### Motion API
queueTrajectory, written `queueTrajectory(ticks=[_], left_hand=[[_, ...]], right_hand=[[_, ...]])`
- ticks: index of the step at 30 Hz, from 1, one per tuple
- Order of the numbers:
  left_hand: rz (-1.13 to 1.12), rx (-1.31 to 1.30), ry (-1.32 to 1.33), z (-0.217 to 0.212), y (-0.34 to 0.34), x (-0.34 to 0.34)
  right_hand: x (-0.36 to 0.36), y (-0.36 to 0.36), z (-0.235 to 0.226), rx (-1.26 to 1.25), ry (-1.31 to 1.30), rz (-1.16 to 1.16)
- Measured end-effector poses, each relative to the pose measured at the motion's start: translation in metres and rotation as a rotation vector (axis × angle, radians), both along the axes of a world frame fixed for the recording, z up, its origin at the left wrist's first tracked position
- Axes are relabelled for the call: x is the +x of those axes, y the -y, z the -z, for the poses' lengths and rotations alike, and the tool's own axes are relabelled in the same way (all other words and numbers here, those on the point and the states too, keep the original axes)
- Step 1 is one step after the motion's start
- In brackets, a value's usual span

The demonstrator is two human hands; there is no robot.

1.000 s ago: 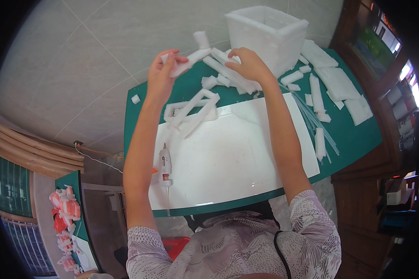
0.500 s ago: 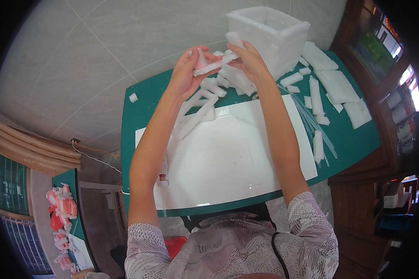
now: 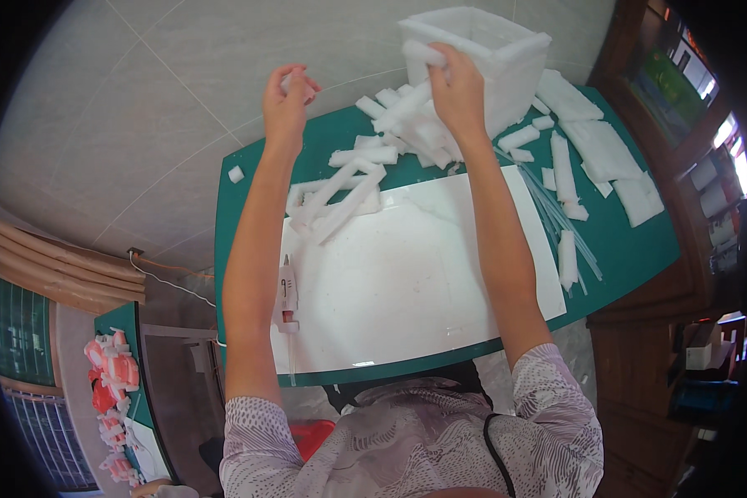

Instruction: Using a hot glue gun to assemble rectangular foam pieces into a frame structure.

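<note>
My left hand [image 3: 285,112] is raised above the table's far left edge, its fingers closed round a small white foam piece [image 3: 295,82]. Over the far middle, my right hand [image 3: 459,93] grips a short white foam strip [image 3: 422,54] between thumb and fingers, in front of a white foam box [image 3: 510,83]. A heap of loose foam strips [image 3: 407,116] lies below that hand; whether the hand touches any of them is not clear. Joined foam strips forming open frames [image 3: 344,203] rest at the board's far left corner.
A white board [image 3: 407,290] covers the near part of a green table [image 3: 631,241]. On its left side lies a glue gun [image 3: 287,295]. Thin translucent sticks [image 3: 563,224], foam rolls [image 3: 563,174] and foam slabs [image 3: 602,153] are at right. Pink-and-white pieces [image 3: 112,365] stand on another table.
My hands have moved apart: the left went left and away, the right shifted slightly right with a foam strip. The long strip held between both hands is no longer between them.
</note>
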State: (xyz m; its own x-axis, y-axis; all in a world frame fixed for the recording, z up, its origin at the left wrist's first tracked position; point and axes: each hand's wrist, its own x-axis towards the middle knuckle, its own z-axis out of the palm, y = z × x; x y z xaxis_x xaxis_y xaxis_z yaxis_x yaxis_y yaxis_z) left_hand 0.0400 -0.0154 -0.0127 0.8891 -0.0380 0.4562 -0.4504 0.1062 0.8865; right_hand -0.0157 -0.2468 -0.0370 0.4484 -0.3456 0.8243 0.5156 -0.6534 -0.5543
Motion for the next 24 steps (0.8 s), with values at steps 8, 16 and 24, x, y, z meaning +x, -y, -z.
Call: queueTrajectory(ticks=[8, 16, 24], left_hand=[[0.163, 0.576, 0.227, -0.019, 0.044, -0.024], [-0.044, 0.541, 0.171, 0.002, 0.016, 0.009], [0.183, 1.116, 0.268, 0.081, -0.022, 0.04]], right_hand=[[-0.016, -0.026, -0.006, -0.148, -0.129, -0.168], [-0.011, -0.006, -0.009, -0.164, -0.084, -0.017], [-0.001, -0.003, 0.014, -0.167, -0.262, -0.172]])
